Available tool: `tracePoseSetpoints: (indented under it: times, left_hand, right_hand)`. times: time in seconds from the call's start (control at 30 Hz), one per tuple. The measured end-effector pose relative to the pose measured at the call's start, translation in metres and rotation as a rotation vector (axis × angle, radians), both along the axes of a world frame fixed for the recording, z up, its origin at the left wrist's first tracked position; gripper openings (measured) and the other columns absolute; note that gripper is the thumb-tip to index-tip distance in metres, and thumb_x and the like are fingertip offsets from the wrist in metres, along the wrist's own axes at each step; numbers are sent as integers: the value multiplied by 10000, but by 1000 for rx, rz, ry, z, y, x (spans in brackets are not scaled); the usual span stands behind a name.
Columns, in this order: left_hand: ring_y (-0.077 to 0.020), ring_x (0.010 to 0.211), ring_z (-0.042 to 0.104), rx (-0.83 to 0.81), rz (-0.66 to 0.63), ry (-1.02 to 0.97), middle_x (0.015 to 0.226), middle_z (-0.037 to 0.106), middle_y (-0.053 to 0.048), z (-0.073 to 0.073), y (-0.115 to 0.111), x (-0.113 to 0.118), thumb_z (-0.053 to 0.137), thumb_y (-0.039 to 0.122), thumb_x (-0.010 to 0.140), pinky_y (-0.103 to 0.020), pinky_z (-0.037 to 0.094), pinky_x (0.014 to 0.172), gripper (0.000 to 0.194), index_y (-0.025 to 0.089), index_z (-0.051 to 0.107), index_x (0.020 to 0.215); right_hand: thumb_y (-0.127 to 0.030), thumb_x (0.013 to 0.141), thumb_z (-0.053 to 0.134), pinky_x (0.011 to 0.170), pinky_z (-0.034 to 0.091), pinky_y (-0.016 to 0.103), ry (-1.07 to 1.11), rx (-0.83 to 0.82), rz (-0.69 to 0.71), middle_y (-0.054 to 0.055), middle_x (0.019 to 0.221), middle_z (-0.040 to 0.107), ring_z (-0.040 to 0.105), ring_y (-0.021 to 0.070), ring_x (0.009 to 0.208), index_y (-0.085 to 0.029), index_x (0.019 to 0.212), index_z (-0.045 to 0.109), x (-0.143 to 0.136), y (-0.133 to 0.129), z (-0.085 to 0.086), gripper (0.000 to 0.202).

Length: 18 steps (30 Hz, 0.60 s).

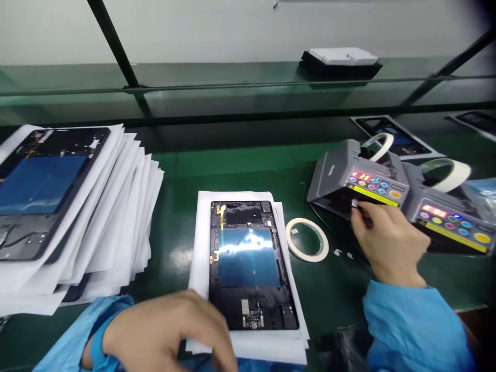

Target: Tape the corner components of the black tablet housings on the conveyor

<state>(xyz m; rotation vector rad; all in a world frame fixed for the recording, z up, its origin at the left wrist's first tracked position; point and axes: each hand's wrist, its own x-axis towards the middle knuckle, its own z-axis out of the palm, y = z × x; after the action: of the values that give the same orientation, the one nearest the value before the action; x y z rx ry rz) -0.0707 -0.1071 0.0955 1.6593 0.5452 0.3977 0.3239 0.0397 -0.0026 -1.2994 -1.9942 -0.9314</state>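
My right hand [389,243] is at the front of a grey tape dispenser [337,170], thumb and forefinger pinched on a small white piece of tape [354,203]. Near the bottom edge, my left hand [174,330] hangs loosely bent with a gap between thumb and fingers; I see nothing in it, though its fingertips are partly cut off. Just beyond it lies an opened tablet [251,305], its blue battery [250,258] and circuit boards exposed. The tablet rests on white paper sheets [199,237].
To the left, similar opened tablets [42,181] are stacked between paper sheets [135,206]. A tape roll [324,243] and tape scraps [337,252] lie right of the middle tablet. A second dispenser [457,217] stands at right. A shelf above holds a black-and-white stack [341,64].
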Motion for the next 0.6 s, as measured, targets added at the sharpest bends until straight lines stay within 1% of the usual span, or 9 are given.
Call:
tracePoseSetpoints:
  times: [0.07,0.1,0.17,0.23,0.3,0.37,0.4,0.5,0.6]
  left_hand:
    - [-175,851,722,86,171,130,963,768,-52,-4,3,-1,668,260,877,-246,558,770,165,192,745,1006]
    - [-176,864,716,151,228,200,975,764,-43,-8,4,0,674,234,869,-257,549,778,168,197,743,1017]
    - [-174,866,707,267,279,299,969,757,-33,-17,7,2,643,198,885,-272,538,782,159,192,733,1015]
    - [-170,849,701,358,288,342,949,751,-29,-26,10,4,610,194,907,-277,534,775,143,183,721,997]
    - [-164,841,697,448,286,370,932,745,-25,-33,16,8,586,200,926,-272,536,767,138,179,709,986]
    - [-165,820,692,561,283,444,905,733,-27,-38,25,16,572,213,944,-278,545,754,136,174,700,968]
    - [-171,801,688,626,279,501,886,724,-30,-40,30,22,569,225,951,-288,551,739,137,170,694,952]
    - [-209,762,686,804,262,684,837,695,-50,-45,51,47,565,257,965,-330,566,672,167,150,667,888]
    - [-239,772,702,883,261,817,839,682,-69,-51,78,72,562,225,966,-344,571,617,150,133,644,881]
  right_hand:
    - [-207,872,689,412,260,253,19,8,29,75,738,720,615,157,581,-123,860,713,-3,-2,4,88]
    - [-192,872,684,417,266,255,35,5,48,80,738,719,617,161,585,-119,846,708,-5,-5,6,81]
    - [-179,882,671,441,308,259,73,-39,109,89,755,720,635,170,616,-115,846,695,-15,-14,12,78]
    - [-202,916,642,497,392,248,87,-164,223,67,809,728,662,158,677,-137,880,678,-32,-23,17,83]
    - [-237,962,593,597,476,219,87,-327,366,22,861,729,680,126,740,-175,909,655,-54,-29,19,103]
    - [-236,978,569,686,515,209,132,-478,499,-3,886,725,687,109,779,-198,933,644,-76,-28,16,95]
    - [-221,973,575,705,522,216,167,-528,545,-2,893,724,689,112,789,-200,947,644,-85,-25,13,77]
    - [-181,948,603,683,528,235,254,-598,616,9,900,718,686,124,783,-195,1000,654,-103,-14,1,74]
    - [-179,960,584,651,536,223,300,-604,652,18,885,704,672,113,749,-189,1029,648,-106,-6,-8,94]
